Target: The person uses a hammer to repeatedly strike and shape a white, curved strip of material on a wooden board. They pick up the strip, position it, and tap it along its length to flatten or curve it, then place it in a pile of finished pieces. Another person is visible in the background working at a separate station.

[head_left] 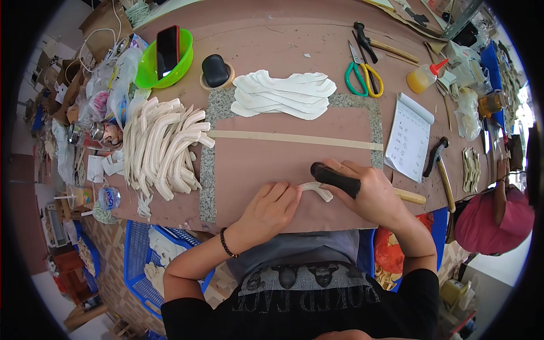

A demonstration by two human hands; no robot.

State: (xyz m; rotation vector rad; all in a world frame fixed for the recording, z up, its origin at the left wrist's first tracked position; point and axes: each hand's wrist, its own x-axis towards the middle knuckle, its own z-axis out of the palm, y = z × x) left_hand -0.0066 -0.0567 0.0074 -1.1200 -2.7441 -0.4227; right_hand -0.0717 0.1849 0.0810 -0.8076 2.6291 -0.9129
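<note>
My left hand (273, 205), with a beaded bracelet on its wrist, pinches one end of a curved cream strip (318, 190) lying on the brown work surface. My right hand (368, 195) is closed round a hammer; its black head (339, 180) sits over the strip's right part, and its wooden handle (410, 196) sticks out to the right. Whether the head touches the strip I cannot tell. To the left lies a heap of similar curved cream strips (164, 147). Beyond my hands rests a stack of flat white cut pieces (283, 95).
A green bowl (181, 68) with a phone stands far left. Scissors (362, 76), a glue bottle (420, 80), a notepad (409, 136) and another hammer (439, 161) lie to the right. A blue basket (139, 255) is below the table's edge; another person (493, 221) sits at right.
</note>
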